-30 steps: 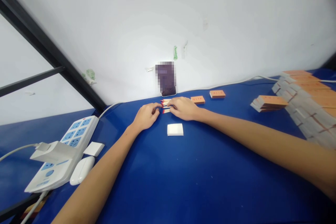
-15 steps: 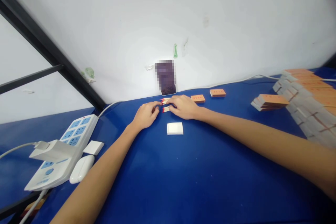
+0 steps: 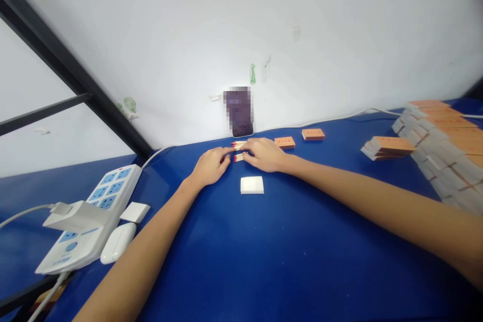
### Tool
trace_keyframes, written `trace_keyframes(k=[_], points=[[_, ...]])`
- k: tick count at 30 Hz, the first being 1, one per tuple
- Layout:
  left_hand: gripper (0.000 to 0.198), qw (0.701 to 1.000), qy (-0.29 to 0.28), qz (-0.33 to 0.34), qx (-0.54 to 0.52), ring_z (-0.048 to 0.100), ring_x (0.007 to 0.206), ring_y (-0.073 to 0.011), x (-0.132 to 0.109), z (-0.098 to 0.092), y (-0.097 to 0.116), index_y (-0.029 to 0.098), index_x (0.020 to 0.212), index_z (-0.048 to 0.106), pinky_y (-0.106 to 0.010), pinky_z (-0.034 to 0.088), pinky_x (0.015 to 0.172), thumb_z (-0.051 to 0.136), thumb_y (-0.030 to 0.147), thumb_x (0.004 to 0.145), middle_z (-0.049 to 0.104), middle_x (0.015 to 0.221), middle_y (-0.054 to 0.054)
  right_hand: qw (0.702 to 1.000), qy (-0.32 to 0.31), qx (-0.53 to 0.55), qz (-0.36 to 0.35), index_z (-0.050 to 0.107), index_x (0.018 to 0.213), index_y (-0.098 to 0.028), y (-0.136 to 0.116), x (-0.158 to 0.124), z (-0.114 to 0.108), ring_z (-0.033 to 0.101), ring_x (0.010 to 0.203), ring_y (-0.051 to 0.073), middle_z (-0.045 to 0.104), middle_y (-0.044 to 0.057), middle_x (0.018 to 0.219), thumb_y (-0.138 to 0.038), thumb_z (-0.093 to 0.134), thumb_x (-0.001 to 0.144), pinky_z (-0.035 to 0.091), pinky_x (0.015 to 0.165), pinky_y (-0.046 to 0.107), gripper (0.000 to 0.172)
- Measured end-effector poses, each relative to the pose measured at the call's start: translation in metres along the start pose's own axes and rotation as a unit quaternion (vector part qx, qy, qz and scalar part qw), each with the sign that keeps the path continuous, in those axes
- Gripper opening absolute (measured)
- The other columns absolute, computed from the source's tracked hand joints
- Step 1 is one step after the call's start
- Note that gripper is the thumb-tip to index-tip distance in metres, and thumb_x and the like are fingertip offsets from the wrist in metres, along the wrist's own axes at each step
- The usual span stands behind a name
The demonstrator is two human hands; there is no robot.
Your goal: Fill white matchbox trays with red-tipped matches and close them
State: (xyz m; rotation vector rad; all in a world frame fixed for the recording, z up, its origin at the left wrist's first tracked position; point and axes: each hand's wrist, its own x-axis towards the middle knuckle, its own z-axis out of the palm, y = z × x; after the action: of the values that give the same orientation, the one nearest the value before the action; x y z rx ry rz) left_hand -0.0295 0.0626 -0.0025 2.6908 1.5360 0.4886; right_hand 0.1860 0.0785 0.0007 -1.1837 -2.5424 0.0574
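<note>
Red-tipped matches point(image 3: 238, 158) lie in two small groups on the blue table, their heads facing left. My left hand point(image 3: 211, 166) rests at the left of them, index finger stretched to the heads of the farther group, thumb held apart. From the right, my right hand point(image 3: 266, 154) covers part of the matches; its index finger touches the farther group and its thumb lies at the nearer one. Its other fingers are partly hidden. Closer to me sits a small white matchbox tray point(image 3: 252, 185), apart from both hands.
Two orange matchboxes, one beside my right hand point(image 3: 284, 142) and another point(image 3: 313, 134), lie near the wall. A small stack point(image 3: 390, 146) and a large pile point(image 3: 449, 146) of matchboxes stand right. A phone point(image 3: 241, 113) leans on the wall. Left are a power strip point(image 3: 124, 196) and a white case point(image 3: 118, 243).
My left index finger has moved slightly right, onto the match heads. My right hand stays almost in place over the matches.
</note>
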Motion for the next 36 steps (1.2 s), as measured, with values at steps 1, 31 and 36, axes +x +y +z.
trace_keyframes(k=[1, 31, 36], points=[[0.041, 1.000, -0.002, 0.001, 0.003, 0.063, 0.083, -0.0199, 0.000, 0.000, 0.000, 0.024, 0.130, 0.060, -0.032, 0.049, 0.076, 0.038, 0.027, 0.096, 0.069, 0.099, -0.006, 1.000, 0.000, 0.000, -0.001, 0.066, 0.120, -0.021, 0.000, 0.000, 0.001, 0.063, 0.096, 0.022, 0.069, 0.009, 0.108, -0.032, 0.043, 0.095, 0.040, 0.080, 0.030, 0.037], [0.039, 0.999, -0.048, 0.005, 0.010, 0.063, 0.065, -0.0184, -0.001, -0.012, 0.012, 0.019, 0.118, 0.066, -0.027, 0.041, 0.061, 0.043, 0.040, 0.095, 0.071, 0.078, -0.005, 0.998, -0.016, 0.064, -0.003, 0.073, 0.104, -0.019, 0.005, 0.004, 0.001, 0.062, 0.081, 0.017, 0.072, 0.005, 0.091, -0.025, 0.048, 0.090, 0.038, 0.071, 0.025, 0.029], [0.036, 0.999, -0.040, -0.011, 0.032, 0.062, 0.064, -0.0186, -0.003, -0.013, 0.020, 0.021, 0.111, 0.068, -0.027, 0.038, 0.059, 0.049, 0.044, 0.091, 0.069, 0.074, -0.003, 0.992, -0.039, 0.115, -0.032, 0.074, 0.085, -0.015, 0.006, 0.005, -0.011, 0.051, 0.062, 0.011, 0.067, 0.003, 0.071, -0.024, 0.052, 0.087, 0.031, 0.060, 0.023, 0.023]])
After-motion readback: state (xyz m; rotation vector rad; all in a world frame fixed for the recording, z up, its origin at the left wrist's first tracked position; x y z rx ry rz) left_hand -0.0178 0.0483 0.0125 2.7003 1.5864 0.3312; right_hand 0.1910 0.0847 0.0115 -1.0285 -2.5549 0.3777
